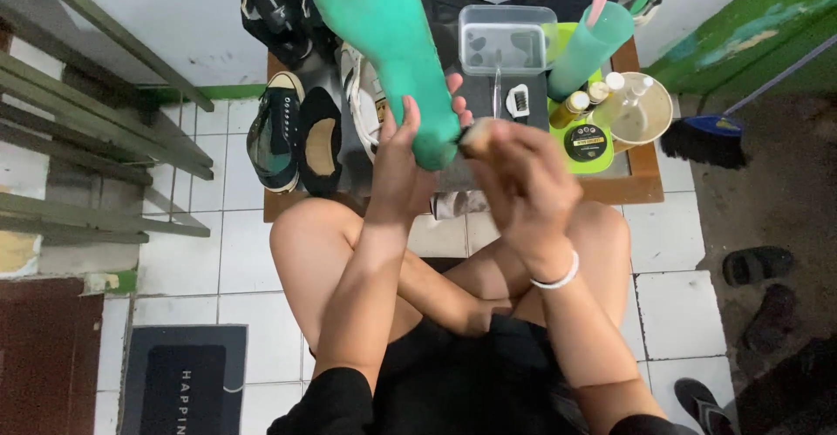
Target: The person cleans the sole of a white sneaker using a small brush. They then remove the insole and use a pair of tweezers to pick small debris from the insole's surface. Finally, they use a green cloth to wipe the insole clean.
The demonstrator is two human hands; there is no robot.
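Green shoe (392, 43) gripped in raised left hand (403, 169); right hand (523, 182) clasps a brush (475, 137) against it.

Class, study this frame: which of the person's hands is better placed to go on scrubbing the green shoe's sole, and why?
Probably the right hand: it already grips a brush pressed against the green shoe. The left hand is busy steadying the shoe from behind.

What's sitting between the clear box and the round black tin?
In the head view, a small white brush lies between the clear box and the black tin, on the grey mat.
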